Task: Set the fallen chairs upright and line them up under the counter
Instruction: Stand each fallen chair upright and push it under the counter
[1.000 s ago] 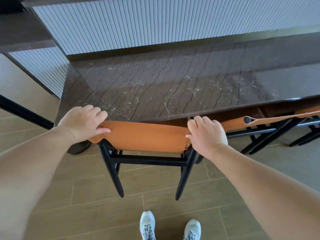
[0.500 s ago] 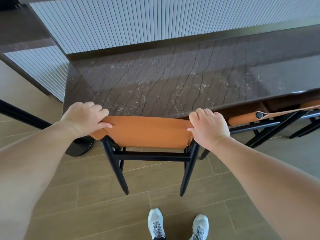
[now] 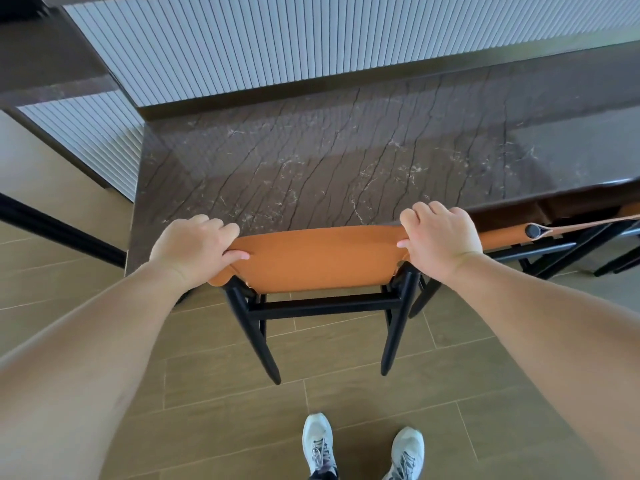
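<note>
An upright chair with an orange leather back [image 3: 320, 258] and black legs stands in front of me, its seat tucked beneath the dark marble counter [image 3: 346, 161]. My left hand [image 3: 194, 247] grips the left end of the backrest's top edge. My right hand [image 3: 440, 240] grips the right end. To the right, a second orange chair [image 3: 509, 233] stands upright under the counter, with only its backrest end and black frame showing.
A black pole [image 3: 59, 230] slants across the tiled floor on the left. A ribbed grey panel [image 3: 311, 39] rises behind the counter. My two white shoes [image 3: 363, 448] stand just behind the chair's rear legs. More black chair legs [image 3: 620, 261] show at the far right.
The chair has slid forward and further under the counter, both hands holding the backrest throughout. I have stepped closer behind it.
</note>
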`<state>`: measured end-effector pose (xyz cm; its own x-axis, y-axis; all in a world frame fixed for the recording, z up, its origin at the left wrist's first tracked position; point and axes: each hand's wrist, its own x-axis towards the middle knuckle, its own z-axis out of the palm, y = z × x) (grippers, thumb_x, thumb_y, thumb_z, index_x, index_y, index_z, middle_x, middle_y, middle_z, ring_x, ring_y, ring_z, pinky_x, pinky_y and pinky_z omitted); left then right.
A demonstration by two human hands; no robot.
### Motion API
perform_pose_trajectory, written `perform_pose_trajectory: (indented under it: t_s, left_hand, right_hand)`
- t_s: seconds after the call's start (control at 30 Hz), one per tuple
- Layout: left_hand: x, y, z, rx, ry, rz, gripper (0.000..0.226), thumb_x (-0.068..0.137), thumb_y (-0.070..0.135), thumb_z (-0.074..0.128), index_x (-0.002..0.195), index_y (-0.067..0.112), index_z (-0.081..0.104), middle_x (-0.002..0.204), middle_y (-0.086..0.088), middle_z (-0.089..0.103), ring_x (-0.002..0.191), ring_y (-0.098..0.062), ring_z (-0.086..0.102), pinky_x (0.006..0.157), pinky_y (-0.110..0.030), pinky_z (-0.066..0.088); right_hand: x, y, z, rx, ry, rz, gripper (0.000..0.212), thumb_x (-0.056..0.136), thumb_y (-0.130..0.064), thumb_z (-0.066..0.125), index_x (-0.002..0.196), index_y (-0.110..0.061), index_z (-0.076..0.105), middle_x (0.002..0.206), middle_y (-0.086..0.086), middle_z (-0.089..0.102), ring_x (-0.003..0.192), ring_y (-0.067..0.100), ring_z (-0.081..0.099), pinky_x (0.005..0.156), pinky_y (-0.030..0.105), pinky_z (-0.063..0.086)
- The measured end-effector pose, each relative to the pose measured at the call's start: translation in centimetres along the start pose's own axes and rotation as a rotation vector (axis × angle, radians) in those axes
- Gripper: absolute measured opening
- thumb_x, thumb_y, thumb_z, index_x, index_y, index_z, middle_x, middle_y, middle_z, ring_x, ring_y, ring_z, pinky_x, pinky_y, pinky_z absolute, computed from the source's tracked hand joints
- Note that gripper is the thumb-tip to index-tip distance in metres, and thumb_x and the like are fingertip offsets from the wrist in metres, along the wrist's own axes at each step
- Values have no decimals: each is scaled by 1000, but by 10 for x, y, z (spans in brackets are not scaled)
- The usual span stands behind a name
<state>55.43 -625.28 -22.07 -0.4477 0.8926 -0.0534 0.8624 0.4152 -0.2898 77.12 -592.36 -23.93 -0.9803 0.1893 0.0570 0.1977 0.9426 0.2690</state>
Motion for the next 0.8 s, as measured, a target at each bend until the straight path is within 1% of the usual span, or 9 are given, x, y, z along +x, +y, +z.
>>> perform_pose_trajectory:
  t_s: [0.1, 0.23, 0.33, 0.4, 0.5, 0.57, 0.67, 0.73, 0.8]
  left_hand:
    - [-1, 19, 5, 3, 17, -44, 42, 82, 50, 69, 73, 13, 53, 59, -2, 50, 56, -27, 50, 46, -28, 23]
    - [9, 47, 8, 15, -24, -90, 41, 85, 55, 61, 75, 16, 52, 60, 2, 50, 59, -24, 50, 47, -27, 22]
    - [12, 61, 7, 9, -19, -116, 40, 83, 50, 68, 73, 14, 54, 58, 0, 49, 57, -26, 50, 47, -27, 22]
    - [13, 64, 6, 0, -12, -121, 40, 82, 48, 70, 72, 12, 54, 57, -1, 48, 56, -27, 50, 46, -27, 23]
    - [16, 64, 3, 10, -30, -107, 41, 84, 50, 65, 74, 12, 55, 59, -1, 49, 56, -27, 51, 44, -28, 26]
    - [18, 60, 3, 37, -37, -96, 43, 83, 52, 64, 74, 11, 55, 58, -2, 49, 54, -28, 51, 43, -27, 24]
    - [25, 48, 5, 55, 0, -67, 44, 80, 51, 67, 74, 10, 54, 57, -5, 50, 51, -28, 50, 44, -25, 21]
    - [26, 35, 9, 43, 44, -44, 49, 85, 56, 60, 72, 9, 53, 56, -6, 48, 49, -28, 48, 44, -25, 22]
    - [25, 21, 16, 26, 102, -14, 58, 93, 61, 46, 70, 8, 51, 55, -7, 46, 48, -27, 46, 43, -26, 22]
  right_hand:
    - [3, 16, 9, -44, -1, -32, 31, 90, -42, 61, 100, -13, 55, 91, 4, 60, 82, 24, 57, 60, 34, 43]
    - [6, 41, 19, -38, 3, -49, 31, 90, -43, 61, 97, -13, 55, 88, 3, 59, 79, 24, 56, 58, 34, 42]
    - [10, 53, 26, -26, 14, -81, 32, 92, -45, 57, 100, -14, 54, 90, 3, 58, 82, 24, 55, 60, 34, 43]
    - [10, 57, 29, -28, 9, -94, 32, 93, -45, 56, 100, -14, 53, 90, 3, 57, 82, 24, 55, 60, 34, 43]
    - [8, 61, 31, -14, 16, -104, 33, 92, -44, 58, 100, -12, 52, 90, 4, 58, 81, 25, 55, 59, 35, 42]
    - [10, 63, 31, -2, 36, -115, 32, 93, -43, 58, 100, -12, 52, 91, 5, 57, 82, 25, 55, 60, 35, 42]
    - [18, 63, 29, 7, 54, -123, 32, 93, -43, 58, 101, -12, 52, 93, 6, 57, 82, 25, 55, 61, 35, 43]
    - [17, 56, 28, 20, 72, -135, 31, 91, -40, 63, 98, -11, 54, 89, 7, 58, 78, 26, 55, 58, 35, 40]
    - [11, 44, 29, 48, 90, -138, 28, 89, -36, 67, 93, -10, 56, 84, 8, 57, 73, 27, 54, 54, 34, 36]
